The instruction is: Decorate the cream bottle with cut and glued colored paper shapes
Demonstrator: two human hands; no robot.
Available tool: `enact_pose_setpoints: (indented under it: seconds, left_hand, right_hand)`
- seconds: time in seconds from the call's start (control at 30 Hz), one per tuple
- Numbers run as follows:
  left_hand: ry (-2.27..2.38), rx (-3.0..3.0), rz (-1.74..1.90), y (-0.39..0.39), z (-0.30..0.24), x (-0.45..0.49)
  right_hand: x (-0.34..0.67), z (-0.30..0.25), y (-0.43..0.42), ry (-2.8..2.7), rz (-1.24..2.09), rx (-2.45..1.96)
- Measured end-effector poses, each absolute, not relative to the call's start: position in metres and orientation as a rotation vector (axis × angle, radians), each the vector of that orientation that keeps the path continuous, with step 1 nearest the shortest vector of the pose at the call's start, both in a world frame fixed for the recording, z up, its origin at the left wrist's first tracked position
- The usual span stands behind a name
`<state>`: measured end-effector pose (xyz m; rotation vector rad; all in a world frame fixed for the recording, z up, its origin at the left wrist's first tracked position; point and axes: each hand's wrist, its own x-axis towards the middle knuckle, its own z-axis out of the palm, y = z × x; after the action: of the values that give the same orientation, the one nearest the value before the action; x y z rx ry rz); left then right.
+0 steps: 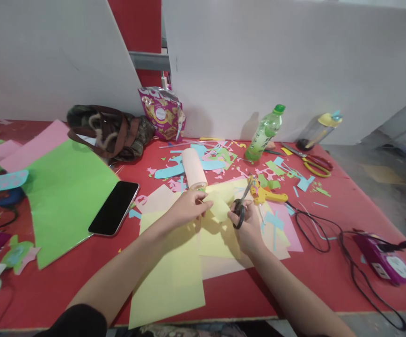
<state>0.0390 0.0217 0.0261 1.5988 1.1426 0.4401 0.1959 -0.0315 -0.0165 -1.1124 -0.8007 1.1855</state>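
My left hand pinches a small piece of yellow paper above the red table. My right hand grips black-handled scissors, blades pointing up and away, right beside that piece. Under both hands lie larger yellow sheets and pale pink sheets. A roll of pink paper lies just beyond my left hand.
A black phone rests on a green sheet at left. Behind are a camouflage bag, a snack pouch, a green bottle, red-yellow scissors and scattered paper scraps. A yellow glue gun, black cables and a purple power strip lie right.
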Motion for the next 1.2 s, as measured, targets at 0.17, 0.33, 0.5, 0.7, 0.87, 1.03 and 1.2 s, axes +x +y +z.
enact_pose_setpoints:
  seconds: [0.17,0.33,0.5,0.7,0.87,1.03,1.2]
  left_hand:
    - [1.069,1.567,0.430,0.024,0.027,0.035]
    - [1.134,1.393,0.512,0.021,0.029,0.040]
    - [1.112,1.376,0.485,0.019,0.029,0.043]
    - [1.114,1.443,0.391,0.016,0.032,0.044]
    - [1.088,1.375,0.501,0.019,0.030,0.044]
    - [1.111,1.308,0.677,0.021,0.032,0.040]
    - [1.126,1.319,0.752,0.022,0.039,0.034]
  right_hand:
    - [0.196,-0.015,-0.032,-0.840,1.230,-1.085]
    - [0.196,-0.017,-0.030,-0.774,1.190,-1.088]
    - [0.196,-0.016,-0.030,-0.792,1.158,-1.074]
    - [0.195,-0.014,-0.031,-0.799,1.151,-1.087]
    - [0.194,-0.013,-0.033,-0.816,1.240,-1.029]
    - [0.194,-0.015,-0.035,-0.881,1.422,-0.913]
    - [0.194,-0.017,-0.039,-0.997,1.567,-0.855]
